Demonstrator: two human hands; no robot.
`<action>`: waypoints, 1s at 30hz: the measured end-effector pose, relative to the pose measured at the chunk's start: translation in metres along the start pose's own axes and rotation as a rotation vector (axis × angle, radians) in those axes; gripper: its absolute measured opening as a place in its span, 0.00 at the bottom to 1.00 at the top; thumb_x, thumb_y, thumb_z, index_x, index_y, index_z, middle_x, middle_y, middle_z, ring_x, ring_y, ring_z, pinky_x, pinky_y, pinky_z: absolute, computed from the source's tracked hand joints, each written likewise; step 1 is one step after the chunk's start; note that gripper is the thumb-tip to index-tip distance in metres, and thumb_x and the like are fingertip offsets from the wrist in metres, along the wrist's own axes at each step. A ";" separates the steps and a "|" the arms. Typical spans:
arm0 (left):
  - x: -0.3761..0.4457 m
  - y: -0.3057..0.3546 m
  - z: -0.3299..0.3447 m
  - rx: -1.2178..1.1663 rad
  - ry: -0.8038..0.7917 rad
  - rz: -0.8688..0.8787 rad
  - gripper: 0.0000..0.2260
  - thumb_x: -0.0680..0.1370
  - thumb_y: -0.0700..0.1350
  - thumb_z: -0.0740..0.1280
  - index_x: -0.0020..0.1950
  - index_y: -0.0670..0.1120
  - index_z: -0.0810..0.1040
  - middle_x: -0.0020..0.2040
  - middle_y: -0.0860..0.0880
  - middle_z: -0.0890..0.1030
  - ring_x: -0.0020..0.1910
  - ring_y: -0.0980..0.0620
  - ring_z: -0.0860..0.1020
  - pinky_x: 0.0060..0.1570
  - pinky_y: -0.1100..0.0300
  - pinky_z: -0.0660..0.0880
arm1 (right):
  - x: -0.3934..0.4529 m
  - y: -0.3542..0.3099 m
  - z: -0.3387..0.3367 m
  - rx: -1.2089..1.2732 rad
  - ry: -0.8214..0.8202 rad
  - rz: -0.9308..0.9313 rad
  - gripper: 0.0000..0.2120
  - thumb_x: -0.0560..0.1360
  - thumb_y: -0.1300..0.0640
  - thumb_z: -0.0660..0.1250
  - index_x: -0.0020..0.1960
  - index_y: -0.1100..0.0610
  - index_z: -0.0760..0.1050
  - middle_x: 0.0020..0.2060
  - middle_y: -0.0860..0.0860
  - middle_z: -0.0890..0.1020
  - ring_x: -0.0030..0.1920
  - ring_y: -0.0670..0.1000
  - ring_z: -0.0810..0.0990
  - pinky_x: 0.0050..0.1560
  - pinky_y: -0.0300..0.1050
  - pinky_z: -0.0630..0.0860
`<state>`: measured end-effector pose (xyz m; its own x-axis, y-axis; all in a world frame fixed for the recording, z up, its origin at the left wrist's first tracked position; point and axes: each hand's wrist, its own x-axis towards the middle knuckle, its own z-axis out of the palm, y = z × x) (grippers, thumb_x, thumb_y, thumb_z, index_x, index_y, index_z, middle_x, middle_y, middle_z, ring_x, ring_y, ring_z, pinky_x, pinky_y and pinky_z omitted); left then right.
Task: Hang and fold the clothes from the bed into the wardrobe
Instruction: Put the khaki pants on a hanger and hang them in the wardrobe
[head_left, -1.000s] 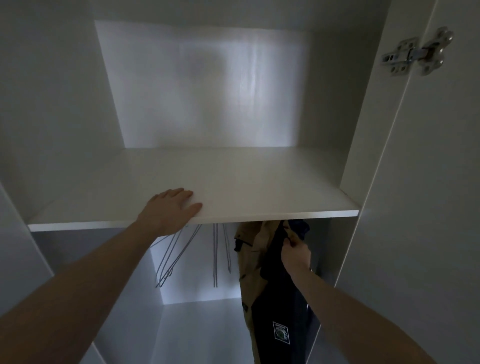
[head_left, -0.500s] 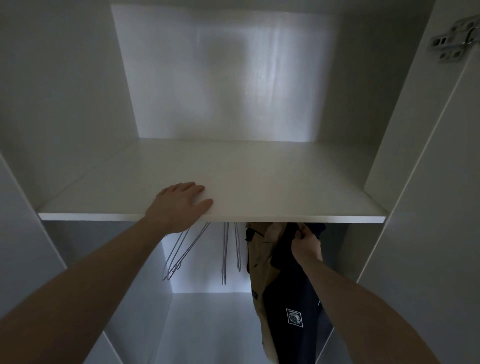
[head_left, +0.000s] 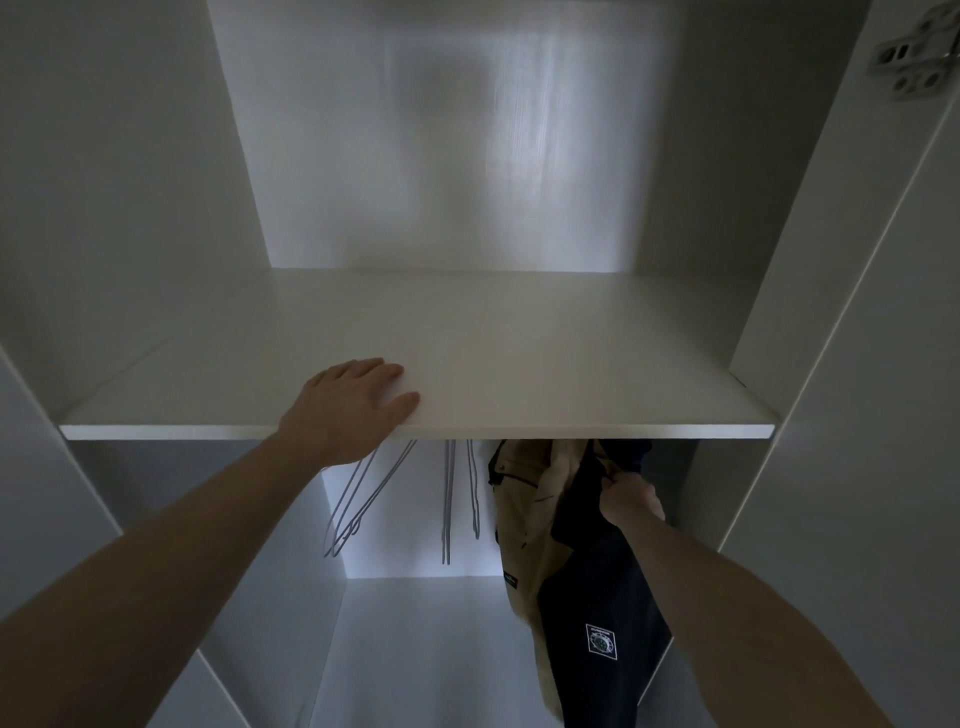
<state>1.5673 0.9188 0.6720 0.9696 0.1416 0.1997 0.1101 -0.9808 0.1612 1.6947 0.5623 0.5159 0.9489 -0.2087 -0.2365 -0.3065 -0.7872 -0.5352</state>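
Under the shelf (head_left: 519, 364), right hand (head_left: 631, 501) pinching the top of the dark blue garment (head_left: 597, 623), long side hanging straight down, tan garment (head_left: 524, 519) touching beside. Left hand (head_left: 353, 402) flat on shelf edge, holding nothing. Bare hangers (head_left: 447, 499) close by on the left. Rail hidden behind shelf.

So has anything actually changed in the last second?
Hardly anything. The view shifts a little; the left hand stays flat on the shelf, and the right hand still grips the top of the dark garment beside the tan one. The empty hangers hang unmoved.
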 end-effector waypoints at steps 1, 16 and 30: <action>0.000 0.000 0.000 -0.001 -0.001 0.000 0.38 0.73 0.73 0.45 0.79 0.59 0.63 0.80 0.54 0.63 0.79 0.48 0.61 0.78 0.46 0.56 | 0.002 0.000 -0.001 -0.023 -0.006 0.007 0.18 0.85 0.51 0.58 0.68 0.59 0.75 0.64 0.60 0.78 0.61 0.61 0.79 0.60 0.54 0.79; -0.003 0.002 -0.001 -0.013 0.020 -0.005 0.38 0.72 0.74 0.44 0.79 0.60 0.63 0.80 0.56 0.63 0.79 0.49 0.61 0.78 0.46 0.57 | 0.019 -0.020 0.038 0.019 -0.036 0.037 0.17 0.84 0.58 0.57 0.70 0.63 0.70 0.63 0.62 0.78 0.61 0.62 0.79 0.49 0.51 0.76; -0.003 0.002 0.001 -0.012 0.050 -0.010 0.36 0.74 0.73 0.46 0.77 0.60 0.65 0.79 0.56 0.65 0.78 0.48 0.64 0.77 0.46 0.59 | -0.051 -0.014 0.114 0.318 -0.006 -0.412 0.08 0.79 0.54 0.67 0.57 0.54 0.73 0.49 0.50 0.81 0.50 0.54 0.81 0.52 0.53 0.79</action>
<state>1.5652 0.9163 0.6707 0.9564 0.1578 0.2457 0.1163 -0.9777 0.1750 1.6422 0.6504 0.4434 0.9954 0.0857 0.0418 0.0844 -0.5881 -0.8043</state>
